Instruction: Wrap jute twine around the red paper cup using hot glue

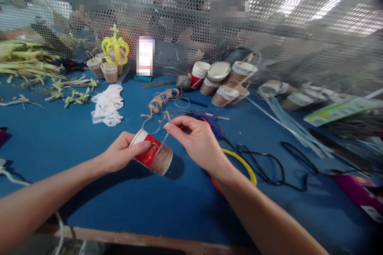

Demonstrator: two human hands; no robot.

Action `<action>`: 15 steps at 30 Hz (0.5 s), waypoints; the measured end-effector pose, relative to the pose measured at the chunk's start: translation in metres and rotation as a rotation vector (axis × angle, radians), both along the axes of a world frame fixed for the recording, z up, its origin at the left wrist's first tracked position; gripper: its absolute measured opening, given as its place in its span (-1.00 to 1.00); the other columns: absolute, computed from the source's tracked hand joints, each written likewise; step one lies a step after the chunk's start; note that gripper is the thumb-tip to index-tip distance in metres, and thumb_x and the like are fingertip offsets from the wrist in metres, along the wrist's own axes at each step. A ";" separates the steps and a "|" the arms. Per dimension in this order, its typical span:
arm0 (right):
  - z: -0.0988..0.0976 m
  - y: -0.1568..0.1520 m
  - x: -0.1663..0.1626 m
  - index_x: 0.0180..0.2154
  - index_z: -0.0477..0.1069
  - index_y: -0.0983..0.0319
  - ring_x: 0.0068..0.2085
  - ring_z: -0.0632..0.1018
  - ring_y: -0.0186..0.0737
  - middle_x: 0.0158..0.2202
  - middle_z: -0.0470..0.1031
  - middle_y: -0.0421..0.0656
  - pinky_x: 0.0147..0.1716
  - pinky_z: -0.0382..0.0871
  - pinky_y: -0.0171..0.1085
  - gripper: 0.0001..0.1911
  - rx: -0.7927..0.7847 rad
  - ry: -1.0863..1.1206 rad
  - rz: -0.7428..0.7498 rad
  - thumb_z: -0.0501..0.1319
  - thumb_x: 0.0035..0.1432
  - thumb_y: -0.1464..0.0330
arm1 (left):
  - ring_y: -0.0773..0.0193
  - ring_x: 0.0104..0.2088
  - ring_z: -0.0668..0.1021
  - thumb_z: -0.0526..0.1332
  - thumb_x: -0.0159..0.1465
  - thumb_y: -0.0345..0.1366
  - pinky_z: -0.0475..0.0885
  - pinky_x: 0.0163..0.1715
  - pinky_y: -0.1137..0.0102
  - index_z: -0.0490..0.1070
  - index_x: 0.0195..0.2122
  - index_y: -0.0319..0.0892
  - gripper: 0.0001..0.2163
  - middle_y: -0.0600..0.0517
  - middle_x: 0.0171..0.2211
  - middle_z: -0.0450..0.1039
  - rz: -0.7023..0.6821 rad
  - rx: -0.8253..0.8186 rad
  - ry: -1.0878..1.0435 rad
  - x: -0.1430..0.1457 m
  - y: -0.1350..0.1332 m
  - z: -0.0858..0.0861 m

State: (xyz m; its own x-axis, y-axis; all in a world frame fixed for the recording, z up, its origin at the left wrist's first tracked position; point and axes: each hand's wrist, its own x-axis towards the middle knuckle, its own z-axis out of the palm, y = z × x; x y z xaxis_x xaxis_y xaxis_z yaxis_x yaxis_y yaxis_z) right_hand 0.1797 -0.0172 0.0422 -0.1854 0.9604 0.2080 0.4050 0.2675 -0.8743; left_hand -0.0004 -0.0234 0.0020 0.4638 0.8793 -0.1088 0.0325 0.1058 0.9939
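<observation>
Head view: working at a distance, I see the left hand clasp a red-and-white paper cup, tilted over the blue bench, its base end wound with twine. The right hand pinches a strand running up from the windings, thumb against fingers. Beyond the cup lies a loose coil; a blue glue gun rests beside the right hand.

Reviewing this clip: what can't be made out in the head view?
All in the head view:
Left hand fingertips, thumb aside: hidden behind the cup.
Part of the blue glue gun: covered by the right hand.
Bright upright screen: pixelated, unreadable.
Purple item: cut off by the right edge.
Scene beyond the perforated panel: blurred, veiled by mesh.
</observation>
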 end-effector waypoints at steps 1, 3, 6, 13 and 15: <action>-0.001 0.000 0.000 -0.48 0.39 0.25 -0.48 0.37 -0.38 -0.52 0.41 -0.26 -0.46 0.26 -0.37 -0.85 0.002 -0.002 -0.001 0.18 0.04 0.31 | 0.50 -0.68 0.15 0.16 0.06 -0.13 0.09 -0.68 0.55 0.26 -0.70 -0.28 -0.66 0.15 -0.74 0.16 0.001 0.000 -0.005 0.000 0.000 0.000; -0.003 0.000 0.000 -0.48 0.38 0.25 -0.48 0.36 -0.39 -0.53 0.40 -0.26 -0.46 0.26 -0.38 -0.85 -0.004 -0.010 -0.003 0.17 0.04 0.31 | 0.50 -0.68 0.15 0.16 0.06 -0.12 0.09 -0.68 0.55 0.27 -0.70 -0.28 -0.67 0.15 -0.74 0.16 0.003 0.003 -0.021 0.000 -0.001 0.000; -0.005 0.001 0.000 -0.47 0.38 0.25 -0.49 0.34 -0.39 -0.53 0.39 -0.26 -0.47 0.25 -0.37 -0.84 -0.012 -0.016 -0.003 0.17 0.05 0.30 | 0.50 -0.68 0.17 0.17 0.07 -0.13 0.12 -0.68 0.55 0.29 -0.68 -0.28 -0.68 0.15 -0.73 0.18 -0.009 0.007 -0.045 0.000 -0.002 0.000; -0.009 0.001 -0.003 -0.47 0.38 0.26 -0.46 0.37 -0.38 -0.52 0.40 -0.25 -0.44 0.26 -0.37 -0.85 -0.019 -0.007 0.022 0.15 0.07 0.33 | 0.50 -0.68 0.15 0.15 0.11 -0.15 0.08 -0.71 0.58 0.28 -0.67 -0.28 -0.68 0.15 -0.72 0.16 -0.062 0.100 -0.066 0.000 -0.005 0.004; -0.010 0.001 -0.004 -0.47 0.38 0.26 -0.46 0.37 -0.38 -0.52 0.40 -0.25 -0.44 0.25 -0.37 -0.85 -0.034 -0.007 0.024 0.15 0.07 0.33 | 0.50 -0.69 0.13 0.13 0.13 -0.16 0.06 -0.72 0.58 0.25 -0.69 -0.27 -0.66 0.15 -0.73 0.13 -0.064 0.159 -0.046 0.000 -0.005 0.004</action>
